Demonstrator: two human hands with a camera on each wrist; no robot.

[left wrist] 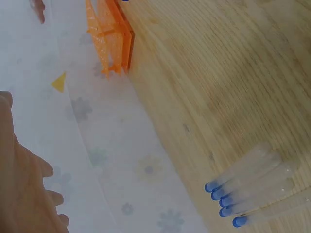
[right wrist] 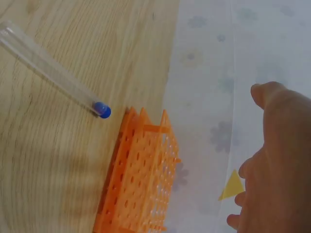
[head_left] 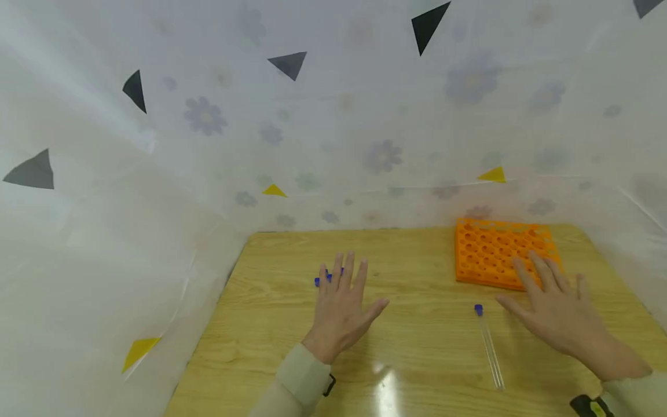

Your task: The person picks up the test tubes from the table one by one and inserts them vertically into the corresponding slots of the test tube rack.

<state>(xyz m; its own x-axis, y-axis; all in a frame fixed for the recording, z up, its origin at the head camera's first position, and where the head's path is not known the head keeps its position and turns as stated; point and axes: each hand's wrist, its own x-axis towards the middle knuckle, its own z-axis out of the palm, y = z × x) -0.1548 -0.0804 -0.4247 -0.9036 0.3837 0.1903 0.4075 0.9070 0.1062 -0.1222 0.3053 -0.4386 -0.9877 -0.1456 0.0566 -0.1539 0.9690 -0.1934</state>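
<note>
My left hand (head_left: 341, 313) is held over the left half of the table, fingers spread and straight, holding nothing. Beneath it lie several clear test tubes (left wrist: 257, 177) with blue caps, mostly hidden by the hand in the head view. My right hand (head_left: 560, 313) is also spread and holds nothing; its fingertips overlap the near right corner of an orange test tube rack (head_left: 500, 249) in the head view. Whether they touch cannot be told there, but the right wrist view shows the hand apart from the rack. A single blue-capped test tube (head_left: 488, 347) lies left of the right hand.
The wood-grain table (head_left: 417, 330) meets a pale flowered sheet (head_left: 333, 145) at its back and sides. Yellow triangles (head_left: 140, 352) and dark triangles (head_left: 429, 26) mark the sheet. The rack has rows of round holes and sits at the table's back right.
</note>
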